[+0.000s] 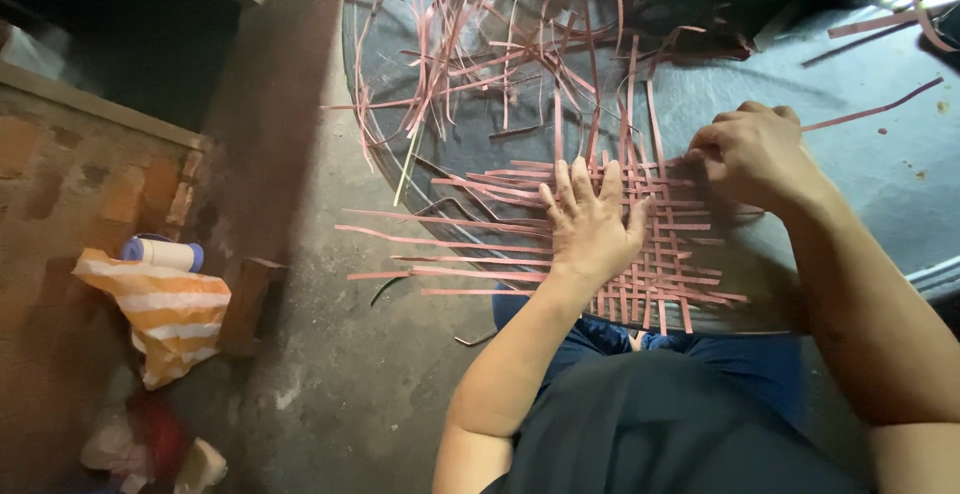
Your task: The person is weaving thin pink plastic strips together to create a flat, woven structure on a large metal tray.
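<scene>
Left hand (590, 224) flat on woven mat (660, 254)

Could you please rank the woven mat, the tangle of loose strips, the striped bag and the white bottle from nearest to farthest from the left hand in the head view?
1. Woven mat: directly under the left hand, touching it.
2. Tangle of loose strips: above, farther up the round surface.
3 and 4. White bottle and striped bag: far left on the floor, too close to call.
</scene>
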